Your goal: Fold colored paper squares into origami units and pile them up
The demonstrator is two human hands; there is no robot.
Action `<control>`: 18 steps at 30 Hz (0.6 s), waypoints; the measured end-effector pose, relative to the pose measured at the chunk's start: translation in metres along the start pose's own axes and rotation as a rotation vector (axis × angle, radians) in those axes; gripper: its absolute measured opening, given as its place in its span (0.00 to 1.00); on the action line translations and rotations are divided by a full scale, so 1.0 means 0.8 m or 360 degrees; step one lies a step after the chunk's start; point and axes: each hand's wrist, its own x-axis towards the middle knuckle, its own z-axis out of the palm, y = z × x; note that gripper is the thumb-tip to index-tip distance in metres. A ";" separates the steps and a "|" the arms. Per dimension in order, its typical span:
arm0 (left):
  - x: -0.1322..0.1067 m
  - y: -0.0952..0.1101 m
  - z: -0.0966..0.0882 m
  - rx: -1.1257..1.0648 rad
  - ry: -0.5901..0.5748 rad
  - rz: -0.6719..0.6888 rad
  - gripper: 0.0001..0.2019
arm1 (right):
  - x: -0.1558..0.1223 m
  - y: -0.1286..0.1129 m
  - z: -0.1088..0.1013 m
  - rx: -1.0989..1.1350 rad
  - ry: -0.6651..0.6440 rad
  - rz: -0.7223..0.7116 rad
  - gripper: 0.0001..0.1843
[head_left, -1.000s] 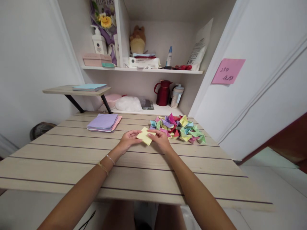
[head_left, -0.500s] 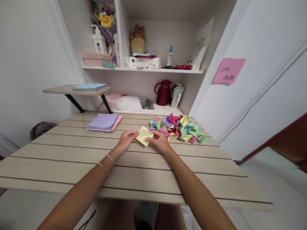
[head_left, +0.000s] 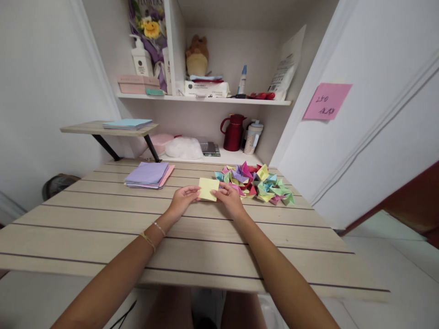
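Note:
A yellow paper square (head_left: 208,188) is held just above the wooden table (head_left: 192,237), its face turned toward me. My left hand (head_left: 183,200) pinches its lower left edge. My right hand (head_left: 229,198) pinches its lower right edge. Both hands are closed on the paper. Just to the right lies a pile of folded coloured paper pieces (head_left: 255,183), near my right hand but not touching it.
A stack of purple and pink paper sheets (head_left: 149,175) lies at the table's far left. Behind it a small raised shelf (head_left: 106,129) carries blue sheets. A red jug (head_left: 234,133) and a white cup (head_left: 253,136) stand on the back ledge. A pink note (head_left: 327,101) sticks on the right wall.
The yellow paper was tilted and partly folded between my hands; now it is turned square and upright, moved slightly up and away from me.

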 end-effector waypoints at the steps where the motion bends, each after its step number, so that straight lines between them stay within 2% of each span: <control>1: 0.000 0.000 -0.001 -0.0039 0.0020 -0.0006 0.16 | 0.000 0.000 0.001 0.0012 0.0004 0.0008 0.32; 4: 0.001 0.000 -0.002 -0.0135 0.0004 -0.0066 0.17 | -0.002 0.001 0.003 -0.0047 0.0008 -0.0050 0.28; 10: -0.004 0.002 0.001 -0.0191 -0.0177 -0.0215 0.19 | -0.008 -0.003 0.010 -0.0526 -0.0072 -0.0298 0.13; 14: -0.007 0.002 0.001 -0.0152 -0.0294 -0.0295 0.23 | -0.012 -0.003 0.015 -0.0531 -0.0167 -0.0230 0.13; 18: -0.010 0.000 0.001 -0.0085 -0.0537 -0.0390 0.23 | -0.012 -0.001 0.014 -0.0450 -0.0147 -0.0136 0.14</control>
